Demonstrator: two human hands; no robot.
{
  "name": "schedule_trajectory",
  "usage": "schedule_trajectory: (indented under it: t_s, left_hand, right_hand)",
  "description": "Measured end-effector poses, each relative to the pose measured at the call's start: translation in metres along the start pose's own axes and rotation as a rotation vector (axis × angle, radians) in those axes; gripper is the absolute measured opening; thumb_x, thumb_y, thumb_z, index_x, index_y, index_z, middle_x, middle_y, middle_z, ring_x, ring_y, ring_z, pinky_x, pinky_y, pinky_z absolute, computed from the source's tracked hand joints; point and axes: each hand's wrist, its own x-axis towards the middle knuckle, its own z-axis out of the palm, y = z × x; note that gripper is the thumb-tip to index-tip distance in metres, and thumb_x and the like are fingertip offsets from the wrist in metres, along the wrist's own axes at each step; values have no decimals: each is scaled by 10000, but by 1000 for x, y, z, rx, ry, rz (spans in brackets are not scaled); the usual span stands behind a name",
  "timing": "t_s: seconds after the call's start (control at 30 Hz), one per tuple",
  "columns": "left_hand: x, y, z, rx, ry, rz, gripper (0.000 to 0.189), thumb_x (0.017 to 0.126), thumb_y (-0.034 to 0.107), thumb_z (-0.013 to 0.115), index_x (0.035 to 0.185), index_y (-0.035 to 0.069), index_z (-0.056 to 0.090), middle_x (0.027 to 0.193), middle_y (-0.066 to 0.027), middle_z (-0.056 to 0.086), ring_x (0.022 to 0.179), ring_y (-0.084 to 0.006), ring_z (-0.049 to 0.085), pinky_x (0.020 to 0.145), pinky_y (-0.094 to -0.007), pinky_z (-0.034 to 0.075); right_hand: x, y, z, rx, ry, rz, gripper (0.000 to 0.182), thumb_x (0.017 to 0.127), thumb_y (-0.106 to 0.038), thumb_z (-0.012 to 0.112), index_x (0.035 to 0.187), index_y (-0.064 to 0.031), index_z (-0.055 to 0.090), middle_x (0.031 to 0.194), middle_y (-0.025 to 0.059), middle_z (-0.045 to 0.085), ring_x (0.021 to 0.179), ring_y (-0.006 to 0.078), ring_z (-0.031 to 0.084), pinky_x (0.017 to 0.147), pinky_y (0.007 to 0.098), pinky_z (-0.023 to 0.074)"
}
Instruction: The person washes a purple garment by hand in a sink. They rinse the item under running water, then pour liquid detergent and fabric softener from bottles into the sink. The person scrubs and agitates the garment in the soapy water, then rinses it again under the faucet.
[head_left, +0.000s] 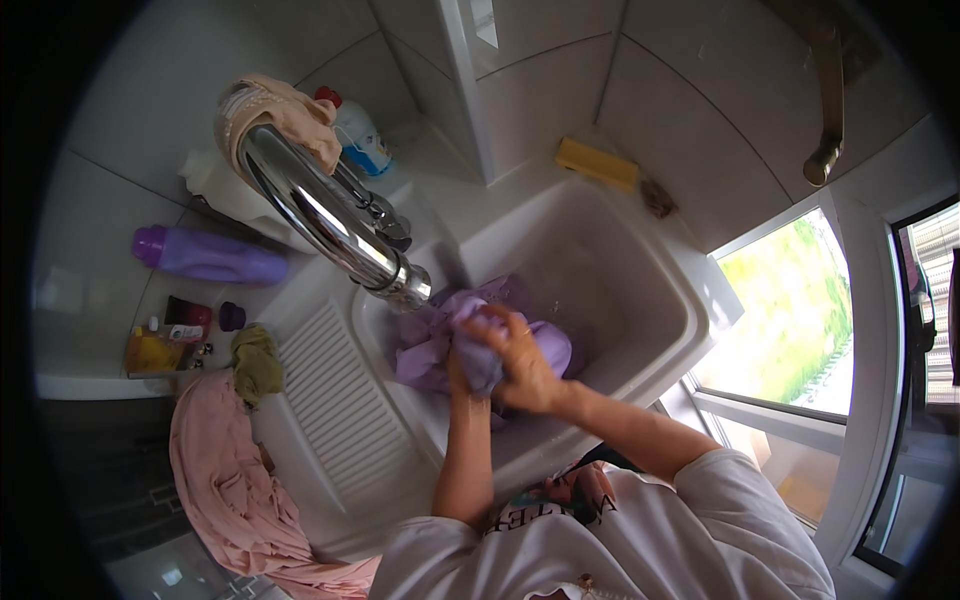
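Lilac wet cloth (551, 349) lies bunched in the white sink basin (637, 300). My right hand (525, 367) presses on a raised wad of this cloth, fingers bent and slightly blurred. Beneath and left of that wad, my left hand (458, 379) holds it from the other side, most of its fingers hidden by fabric. Above the basin's left edge hangs the mouth of a chrome faucet (409, 289), apart from both hands. A little water with a few bubbles shows in the basin beyond the cloth.
Left of the basin is a ribbed washboard (337, 397). Pink fabric (225, 457) drapes over the left edge, near an olive cloth (257, 364). Purple (214, 255) and blue-white (360, 135) bottles stand behind. A yellow sponge (596, 163) sits on the back rim; beige cloth (292, 120) covers the faucet's bend.
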Motion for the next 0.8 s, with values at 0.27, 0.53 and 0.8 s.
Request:
schedule_trajectory:
  t_s: [0.27, 0.53, 0.8]
  left_hand:
    - [11, 0, -14, -57, -174, -84, 368, 962, 308, 455, 1192, 30, 524, 1173, -107, 545, 1119, -224, 522, 986, -390, 409]
    - [3, 3, 10, -366, -203, -127, 274, 975, 290, 433, 1092, 76, 559, 1116, -89, 563, 1084, -171, 529, 962, -357, 421]
    - [8, 1, 7, -148, -274, -57, 338, 984, 320, 421, 1224, 102, 518, 1221, -66, 543, 1142, -150, 514, 988, -332, 409]
  right_hand:
    - [10, 4, 34, -238, 54, -40, 346, 729, -352, 695, 929, -88, 594, 1016, 195, 563, 915, 384, 551, 736, 471, 456]
    - [39, 18, 34, -151, 218, 193, 313, 738, -238, 661, 964, -40, 573, 902, 206, 572, 866, 400, 566, 720, 459, 471]
    - [29, 15, 35, -244, 96, -101, 247, 723, -254, 680, 851, -63, 591, 783, 186, 590, 751, 379, 601, 640, 439, 483]
